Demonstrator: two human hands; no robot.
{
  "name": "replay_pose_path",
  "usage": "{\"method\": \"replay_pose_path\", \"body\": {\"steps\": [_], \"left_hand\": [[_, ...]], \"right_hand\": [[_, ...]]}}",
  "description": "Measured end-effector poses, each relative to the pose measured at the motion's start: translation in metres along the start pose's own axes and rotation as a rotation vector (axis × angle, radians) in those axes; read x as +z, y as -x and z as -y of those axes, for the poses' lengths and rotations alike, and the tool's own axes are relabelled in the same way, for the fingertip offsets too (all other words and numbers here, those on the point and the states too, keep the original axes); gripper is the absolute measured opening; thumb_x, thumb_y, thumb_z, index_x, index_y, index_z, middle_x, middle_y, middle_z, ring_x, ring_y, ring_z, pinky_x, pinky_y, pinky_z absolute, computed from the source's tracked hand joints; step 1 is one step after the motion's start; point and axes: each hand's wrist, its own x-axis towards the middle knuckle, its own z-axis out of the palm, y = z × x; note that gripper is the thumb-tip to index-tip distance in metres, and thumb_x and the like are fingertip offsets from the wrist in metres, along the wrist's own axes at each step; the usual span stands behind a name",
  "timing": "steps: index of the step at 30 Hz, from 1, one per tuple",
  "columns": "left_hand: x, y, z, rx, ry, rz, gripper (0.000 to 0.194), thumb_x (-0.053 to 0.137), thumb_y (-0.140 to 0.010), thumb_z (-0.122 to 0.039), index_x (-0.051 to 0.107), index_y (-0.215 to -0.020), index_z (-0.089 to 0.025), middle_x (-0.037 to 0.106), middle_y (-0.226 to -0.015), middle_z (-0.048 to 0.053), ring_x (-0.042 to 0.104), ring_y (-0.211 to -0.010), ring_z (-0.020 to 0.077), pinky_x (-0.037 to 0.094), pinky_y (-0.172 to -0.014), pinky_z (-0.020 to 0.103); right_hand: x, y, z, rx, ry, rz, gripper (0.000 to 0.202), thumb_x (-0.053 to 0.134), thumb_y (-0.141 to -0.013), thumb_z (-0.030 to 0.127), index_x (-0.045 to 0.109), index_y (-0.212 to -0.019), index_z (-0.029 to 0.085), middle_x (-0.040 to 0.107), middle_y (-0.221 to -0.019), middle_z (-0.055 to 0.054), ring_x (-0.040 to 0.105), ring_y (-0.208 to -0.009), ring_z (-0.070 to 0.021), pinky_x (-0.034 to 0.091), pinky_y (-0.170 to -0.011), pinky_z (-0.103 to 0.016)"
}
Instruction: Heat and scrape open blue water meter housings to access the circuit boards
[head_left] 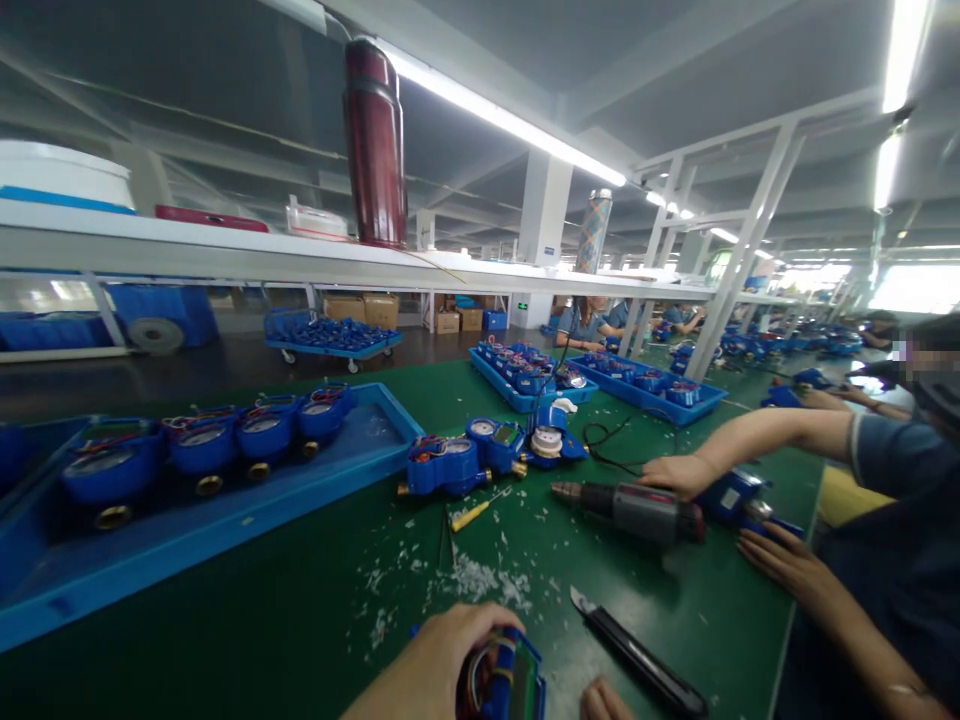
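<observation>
My left hand [442, 660] is closed around a blue water meter [517, 675] with a green circuit board and coloured wires, at the bottom edge of the head view. My right hand [604, 702] shows only its curled fingers at the bottom edge; what they hold, if anything, is hidden. Just right of it lies a black utility knife [641, 655], blade out. White plastic scraps [480, 580] are scattered beyond my left hand, close to a yellow-handled screwdriver [470, 516]. Farther off, several blue water meters [450, 465] stand in a group on the green table [300, 600].
At the right, a co-worker's hand [679, 475] is over a heat gun [630, 510]; the other hand [780, 560] touches a blue meter. A blue tray [375, 430] of meters fills the left. More trays [525, 400] stand behind. A white shelf [247, 250] crosses above, bearing a dark red flask [373, 150].
</observation>
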Motion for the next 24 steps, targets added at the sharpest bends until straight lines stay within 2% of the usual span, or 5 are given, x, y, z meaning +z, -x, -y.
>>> {"method": "replay_pose_path", "body": {"steps": [5, 9, 14, 19, 24], "left_hand": [[-0.002, -0.009, 0.001, 0.038, -0.097, 0.080, 0.093, 0.092, -0.050, -0.046, 0.057, -0.135, -0.031, 0.056, -0.141, 0.007, 0.052, -0.129, 0.0360, 0.038, -0.116, 0.049], [-0.004, -0.013, -0.001, 0.074, -0.145, 0.125, 0.092, 0.092, -0.050, -0.049, 0.058, -0.134, -0.033, 0.054, -0.144, 0.006, 0.045, -0.136, 0.0393, 0.031, -0.119, 0.054], [-0.005, -0.016, 0.004, 0.108, -0.127, 0.159, 0.090, 0.092, -0.053, -0.047, 0.057, -0.135, -0.034, 0.047, -0.151, 0.005, 0.044, -0.137, 0.0380, 0.032, -0.119, 0.052], [-0.007, -0.013, 0.000, 0.010, -0.128, 0.193, 0.091, 0.090, -0.056, -0.051, 0.054, -0.138, -0.036, 0.051, -0.150, 0.006, 0.025, -0.149, 0.0446, 0.019, -0.121, 0.065], [-0.007, -0.012, -0.006, 0.089, -0.112, 0.165, 0.081, 0.089, -0.059, -0.047, 0.057, -0.133, -0.033, 0.057, -0.143, 0.004, 0.033, -0.146, 0.0425, 0.009, -0.124, 0.064]], "right_hand": [[0.073, 0.047, 0.051, 0.094, -0.033, 0.120, 0.042, 0.041, -0.105, 0.043, 0.059, -0.079, 0.016, 0.058, -0.064, 0.003, 0.053, -0.051, -0.0073, 0.048, -0.050, -0.020], [0.019, 0.014, 0.015, 0.212, 0.117, 0.054, 0.038, 0.036, -0.104, 0.048, 0.058, -0.088, 0.021, 0.062, -0.067, -0.001, 0.059, -0.056, -0.0130, 0.050, -0.055, -0.025], [-0.054, -0.086, -0.069, 0.209, 0.420, 0.072, 0.036, 0.044, -0.101, 0.047, 0.063, -0.103, 0.016, 0.068, -0.090, -0.010, 0.067, -0.082, -0.0214, 0.054, -0.079, -0.040], [-0.037, -0.162, -0.112, -0.050, 0.452, 0.446, 0.031, 0.060, -0.096, 0.033, 0.063, -0.123, 0.017, 0.065, -0.123, -0.009, 0.060, -0.119, -0.0245, 0.045, -0.105, -0.053], [-0.014, -0.182, -0.130, -0.282, 0.389, 0.746, 0.046, 0.055, -0.090, 0.008, 0.059, -0.135, 0.016, 0.061, -0.138, -0.011, 0.054, -0.131, -0.0219, 0.041, -0.112, -0.043]]}}
